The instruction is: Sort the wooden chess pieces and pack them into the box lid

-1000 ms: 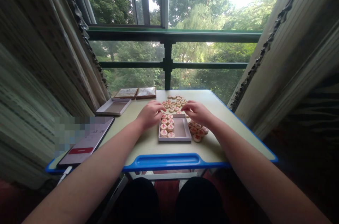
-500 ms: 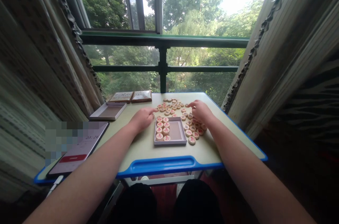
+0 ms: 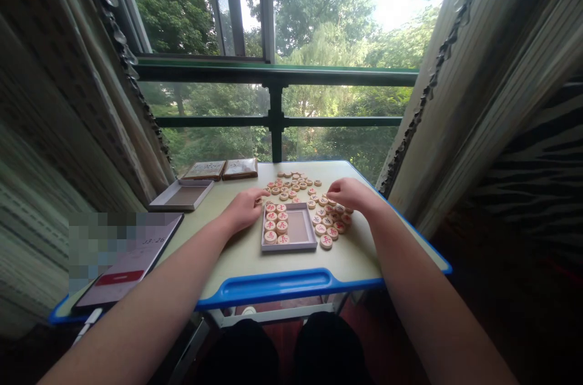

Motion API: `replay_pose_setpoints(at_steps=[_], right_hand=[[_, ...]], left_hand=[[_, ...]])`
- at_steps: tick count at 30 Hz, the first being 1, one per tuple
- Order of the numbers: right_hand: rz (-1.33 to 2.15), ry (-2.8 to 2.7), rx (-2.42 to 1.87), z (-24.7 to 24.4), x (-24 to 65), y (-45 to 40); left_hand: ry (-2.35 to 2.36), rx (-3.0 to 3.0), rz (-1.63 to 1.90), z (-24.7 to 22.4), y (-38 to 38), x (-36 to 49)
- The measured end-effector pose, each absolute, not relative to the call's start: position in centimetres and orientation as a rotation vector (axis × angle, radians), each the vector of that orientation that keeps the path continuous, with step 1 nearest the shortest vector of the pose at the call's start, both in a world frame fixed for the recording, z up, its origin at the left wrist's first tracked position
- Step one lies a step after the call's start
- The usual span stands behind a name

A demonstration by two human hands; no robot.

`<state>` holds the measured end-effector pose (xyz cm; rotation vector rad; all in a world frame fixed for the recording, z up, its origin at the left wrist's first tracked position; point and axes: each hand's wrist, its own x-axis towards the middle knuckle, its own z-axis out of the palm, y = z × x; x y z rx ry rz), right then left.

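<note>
Round wooden pieces with red or black characters lie spread over the table. A shallow white box holds several red-marked pieces in two columns on its left side. My left hand rests beside the box's upper left corner, index finger stretched to the edge of the far pieces, the other fingers curled. Over the pieces right of the box is my right hand, fingertips drawn together and low; whatever is between them is too small to make out.
An empty white box lid sits at the left, with two flat wrapped packs behind it. A tablet with a cable lies at the left front. The table's blue rim runs along the front.
My right hand has drawn back slightly from the far pieces, and its outstretched index finger has bent in. My left hand stays by the box. The whole view has shifted a little.
</note>
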<state>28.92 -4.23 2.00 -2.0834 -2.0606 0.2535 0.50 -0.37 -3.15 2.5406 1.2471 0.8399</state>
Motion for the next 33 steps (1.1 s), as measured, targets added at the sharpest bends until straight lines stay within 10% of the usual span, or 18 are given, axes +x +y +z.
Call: replay_pose_setpoints(at_steps=[8, 33], right_hand=[[0.471, -2.184, -2.066, 2.8, 28.9, -5.2], [0.907, -2.429, -1.739, 3.9, 27.4, -7.3]], left_hand=[[1.049, 2.240, 1.071, -1.3, -1.5, 1.0], [1.749, 2.501, 0.173, -1.2, -2.0, 0.7]])
